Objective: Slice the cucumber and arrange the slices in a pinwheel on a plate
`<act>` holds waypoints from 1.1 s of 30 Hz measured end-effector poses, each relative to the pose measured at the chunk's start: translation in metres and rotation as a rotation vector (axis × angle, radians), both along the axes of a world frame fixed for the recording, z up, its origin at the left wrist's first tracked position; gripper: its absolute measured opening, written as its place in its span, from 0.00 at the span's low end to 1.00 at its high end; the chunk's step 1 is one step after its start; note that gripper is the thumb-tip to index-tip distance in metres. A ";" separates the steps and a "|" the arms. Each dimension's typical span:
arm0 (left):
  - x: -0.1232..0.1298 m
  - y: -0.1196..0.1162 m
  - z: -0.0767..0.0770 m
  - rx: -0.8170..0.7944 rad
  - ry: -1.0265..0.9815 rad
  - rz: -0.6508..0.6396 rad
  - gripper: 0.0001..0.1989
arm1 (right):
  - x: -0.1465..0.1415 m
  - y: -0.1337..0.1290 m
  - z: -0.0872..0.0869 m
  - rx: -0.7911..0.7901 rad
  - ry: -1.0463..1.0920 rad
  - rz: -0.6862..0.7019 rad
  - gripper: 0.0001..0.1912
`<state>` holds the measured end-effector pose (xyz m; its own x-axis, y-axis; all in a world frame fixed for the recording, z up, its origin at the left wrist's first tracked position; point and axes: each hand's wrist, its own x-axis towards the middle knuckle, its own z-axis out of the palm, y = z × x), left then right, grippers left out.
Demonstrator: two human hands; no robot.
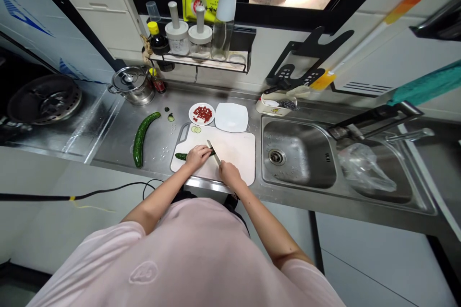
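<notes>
A white cutting board (236,153) lies on the steel counter. My left hand (198,157) is closed over a green cucumber (181,156) that lies across the board, with one end showing left of the hand. My right hand (229,173) grips the handle of a knife (214,152), whose blade slants up and left over the cucumber's right end, close to my left fingertips. Two pale cucumber slices (196,129) rest at the board's upper left. Another whole cucumber (142,139) lies on the counter to the left.
Behind the board are a plate of chopped red pieces (202,114) and a white square plate (231,117). A steel pot (133,86) stands at the back left, a pan (45,99) farther left. To the right is a sink (298,153). A shelf (201,61) holds jars.
</notes>
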<state>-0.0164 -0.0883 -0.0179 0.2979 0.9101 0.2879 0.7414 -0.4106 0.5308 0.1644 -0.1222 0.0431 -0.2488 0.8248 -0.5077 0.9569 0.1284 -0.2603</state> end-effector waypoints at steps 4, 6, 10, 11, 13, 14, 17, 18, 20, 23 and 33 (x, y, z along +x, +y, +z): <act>0.000 0.000 0.000 -0.004 0.000 -0.001 0.11 | -0.001 0.003 -0.001 0.008 0.000 0.006 0.14; 0.000 0.000 0.000 -0.005 -0.005 -0.002 0.11 | -0.002 0.004 -0.001 -0.001 -0.002 0.005 0.14; 0.000 0.000 0.001 -0.004 -0.002 0.000 0.11 | -0.006 0.007 0.000 -0.006 -0.007 0.002 0.14; 0.000 0.000 0.001 -0.004 0.000 0.004 0.11 | -0.007 0.007 -0.001 0.000 -0.010 0.001 0.14; 0.000 0.000 0.001 -0.005 0.001 0.006 0.11 | -0.008 0.008 -0.002 0.011 -0.013 0.002 0.14; 0.000 0.000 0.001 -0.006 0.001 0.005 0.11 | -0.009 0.008 -0.002 0.016 -0.013 0.003 0.14; 0.000 0.000 0.001 -0.008 -0.004 0.005 0.10 | -0.010 0.008 -0.003 0.020 -0.015 0.002 0.14; 0.000 0.000 0.001 -0.009 -0.008 0.006 0.10 | -0.010 0.007 -0.003 0.019 -0.015 -0.001 0.14; 0.000 0.000 0.001 -0.008 -0.015 0.011 0.10 | -0.010 0.006 -0.003 0.013 -0.014 -0.004 0.13; 0.000 -0.001 0.002 -0.009 -0.018 0.010 0.10 | -0.010 0.004 -0.002 0.012 -0.017 -0.010 0.13; 0.000 -0.002 0.004 -0.003 -0.019 0.010 0.10 | 0.001 -0.017 -0.008 0.036 -0.020 -0.020 0.13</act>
<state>-0.0160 -0.0905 -0.0139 0.2831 0.9139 0.2908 0.7354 -0.4015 0.5459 0.1650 -0.1395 0.0351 -0.2226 0.8473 -0.4823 0.9643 0.1185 -0.2369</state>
